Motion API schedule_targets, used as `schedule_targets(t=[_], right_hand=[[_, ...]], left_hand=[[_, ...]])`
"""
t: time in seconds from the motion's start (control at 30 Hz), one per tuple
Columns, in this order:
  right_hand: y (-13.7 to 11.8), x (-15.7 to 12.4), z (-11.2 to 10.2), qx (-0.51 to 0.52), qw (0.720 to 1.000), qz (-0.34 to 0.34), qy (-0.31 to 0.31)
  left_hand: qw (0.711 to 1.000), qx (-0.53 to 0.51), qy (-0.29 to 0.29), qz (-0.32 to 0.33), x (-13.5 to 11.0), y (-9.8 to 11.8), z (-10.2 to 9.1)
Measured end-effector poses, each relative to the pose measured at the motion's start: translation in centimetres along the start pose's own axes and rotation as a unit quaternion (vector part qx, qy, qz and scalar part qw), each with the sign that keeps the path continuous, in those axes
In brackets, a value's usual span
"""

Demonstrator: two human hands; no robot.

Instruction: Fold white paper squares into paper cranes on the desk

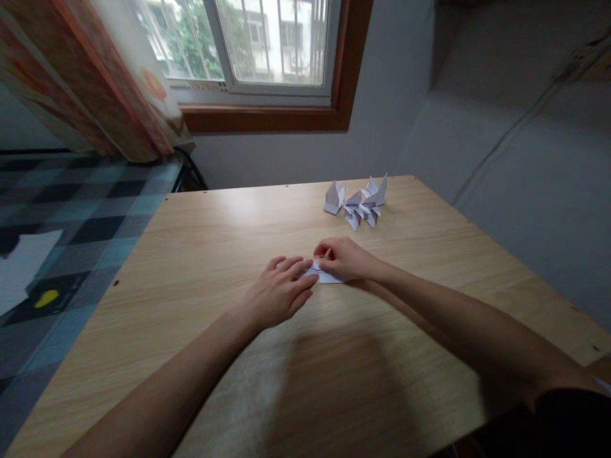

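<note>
A folded piece of white paper [329, 278] lies flat on the wooden table, partly covered by both hands. My left hand [281, 289] rests palm down across its left part, fingers stretched out and slightly apart. Over the paper's upper edge, my right hand [341, 256] has its fingers curled in, with thumb and forefinger pinched together at the paper. The exact contact under the right fingertips is small and partly hidden. Several folded white paper figures [356, 203] with pointed tips stand beyond the right hand.
The light wooden table [214, 242] ends at a wall with a window [272, 44]. To the left is a surface with a checked cloth [95, 222], bearing a white sheet [33, 264]. A patterned curtain [95, 76] hangs above it. A cable [506, 137] runs down the right wall.
</note>
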State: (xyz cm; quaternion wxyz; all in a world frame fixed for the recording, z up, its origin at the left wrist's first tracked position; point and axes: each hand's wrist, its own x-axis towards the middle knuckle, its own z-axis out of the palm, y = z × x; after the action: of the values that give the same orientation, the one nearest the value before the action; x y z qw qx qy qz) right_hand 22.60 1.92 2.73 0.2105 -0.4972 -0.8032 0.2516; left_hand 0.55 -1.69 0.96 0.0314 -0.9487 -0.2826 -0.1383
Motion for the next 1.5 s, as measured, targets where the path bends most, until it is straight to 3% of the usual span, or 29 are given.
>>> schedule_targets(t=[0.27,0.37,0.43,0.5,0.63,0.73,1.03,1.27,1.4,1.5], right_hand=[[0.0,0.8,1.0,0.138,0.985,0.082,-0.055],[-0.4,0.5,1.5,0.269,0.953,0.131,-0.044],[-0.8,0.3,2.1,0.368,0.919,0.142,-0.012],[-1.3,0.2,2.7,0.444,0.888,0.118,0.020],[-2.1,0.2,4.1,0.491,0.865,0.046,0.090],[-2.2,0.3,5.0,0.478,0.862,0.028,0.165],[-2.6,-0.1,5.6,0.426,0.880,0.014,0.209],[-3.4,-0.8,5.3,0.323,0.917,0.008,0.233],[-3.7,-1.3,4.9,0.202,0.939,-0.050,0.273],[-3.8,-1.5,4.8,0.111,0.943,-0.129,0.285]], left_hand=[[0.996,-0.007,0.074,-0.055,0.0,0.1,0.0],[0.976,-0.061,0.164,-0.125,0.2,0.2,0.2],[0.931,-0.144,0.256,-0.215,0.6,0.3,0.4],[0.856,-0.275,0.323,-0.297,1.0,0.4,0.7],[0.696,-0.539,0.323,-0.346,1.8,0.5,1.1],[0.649,-0.585,0.330,-0.356,1.9,0.6,1.1],[0.615,-0.599,0.353,-0.372,1.9,0.9,0.9],[0.627,-0.611,0.292,-0.385,1.9,1.1,1.1],[0.645,-0.610,0.246,-0.390,1.7,1.1,1.4],[0.664,-0.584,0.247,-0.396,1.6,0.9,1.5]])
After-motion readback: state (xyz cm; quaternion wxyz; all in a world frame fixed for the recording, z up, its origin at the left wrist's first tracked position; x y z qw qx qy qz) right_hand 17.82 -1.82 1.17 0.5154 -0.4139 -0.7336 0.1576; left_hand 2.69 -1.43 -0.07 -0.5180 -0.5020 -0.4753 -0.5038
